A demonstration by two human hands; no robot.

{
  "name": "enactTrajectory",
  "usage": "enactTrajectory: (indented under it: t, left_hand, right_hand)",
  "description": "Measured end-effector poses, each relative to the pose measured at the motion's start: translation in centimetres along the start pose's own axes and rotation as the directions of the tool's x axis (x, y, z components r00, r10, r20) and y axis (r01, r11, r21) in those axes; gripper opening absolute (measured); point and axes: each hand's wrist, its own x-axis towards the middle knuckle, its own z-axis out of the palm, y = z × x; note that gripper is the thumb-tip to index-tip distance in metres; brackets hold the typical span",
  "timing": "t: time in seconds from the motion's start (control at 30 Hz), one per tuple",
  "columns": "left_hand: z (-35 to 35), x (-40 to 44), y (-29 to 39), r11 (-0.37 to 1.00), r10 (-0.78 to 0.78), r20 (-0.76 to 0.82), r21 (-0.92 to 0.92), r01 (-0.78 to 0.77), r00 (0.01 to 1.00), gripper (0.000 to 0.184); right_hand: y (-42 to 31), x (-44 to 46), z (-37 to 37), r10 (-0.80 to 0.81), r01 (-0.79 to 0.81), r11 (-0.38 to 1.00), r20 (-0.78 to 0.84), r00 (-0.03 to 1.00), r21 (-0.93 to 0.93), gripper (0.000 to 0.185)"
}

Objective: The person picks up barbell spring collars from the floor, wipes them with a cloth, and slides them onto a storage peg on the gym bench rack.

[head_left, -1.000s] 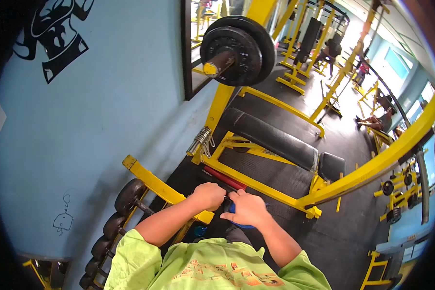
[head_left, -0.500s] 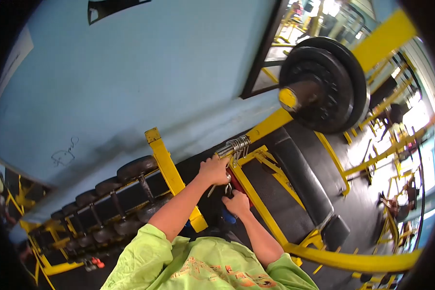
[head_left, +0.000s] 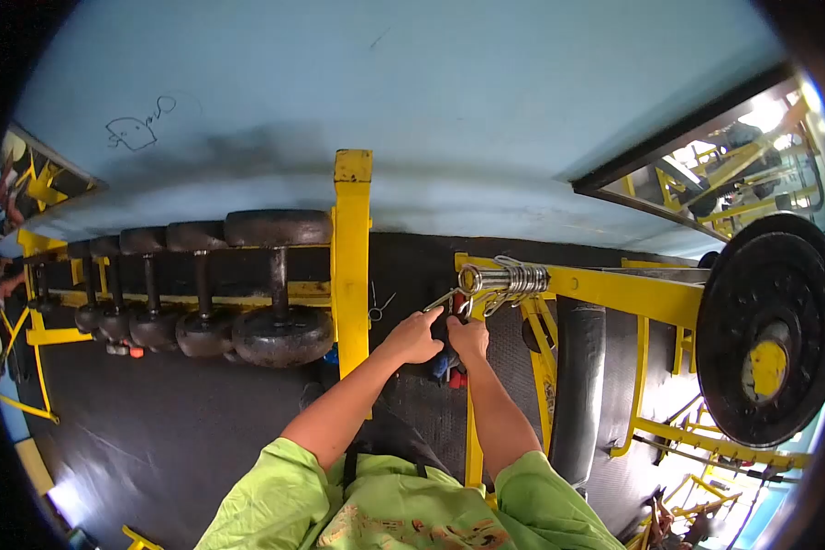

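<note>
Several metal spring collars (head_left: 522,279) are bunched on a short metal peg (head_left: 472,279) fixed to a yellow frame. Just below the peg's end, my left hand (head_left: 414,339) is closed around a thin prong that looks like part of a spring collar. My right hand (head_left: 468,339) is closed beside it, thumb side up, at a dark-tipped collar handle. The hands are close together and hide most of this collar. Another loose wire collar (head_left: 378,308) lies on the dark floor to the left. Small red and blue things show under my hands, too hidden to name.
On the left a yellow rack (head_left: 352,266) holds several black dumbbells (head_left: 280,337). A black weight plate (head_left: 765,312) hangs on the frame at the right, near a black padded bench (head_left: 577,394). A mirror (head_left: 715,165) is on the blue wall.
My view has turned and levelled, so the rack and the peg stand straighter. My left hand has come away from the peg's tip to below it, and my right hand has come up beside it.
</note>
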Motion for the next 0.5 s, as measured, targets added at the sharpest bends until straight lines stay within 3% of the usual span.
enactTrajectory:
  t: [0.03, 0.23, 0.37, 0.5]
  left_hand:
    - [0.2, -0.2, -0.3, 1.0, -0.012, -0.002, -0.007, 0.012, 1.0, 0.074]
    - [0.5, -1.6, -0.4, 0.998, -0.022, 0.025, 0.052, 0.02, 0.999, 0.068]
    - [-0.2, -3.1, 0.2, 0.996, -0.064, 0.065, 0.059, 0.061, 0.996, 0.067]
    - [-0.4, -3.8, 0.2, 0.994, -0.052, 0.089, 0.105, 0.042, 0.995, 0.066]
  right_hand:
    - [0.4, 0.2, 0.5, 0.011, -0.009, 0.999, -0.064, 0.998, 0.039, 0.059]
    - [0.0, 1.5, 1.7, 0.084, -0.08, 0.995, -0.088, 0.993, 0.053, 0.061]
    - [-0.1, 1.7, 1.6, 0.149, -0.117, 0.976, -0.168, 0.975, 0.184, 0.058]
    - [1.3, 3.3, 1.0, 0.163, -0.13, 0.982, -0.271, 0.949, 0.135, 0.057]
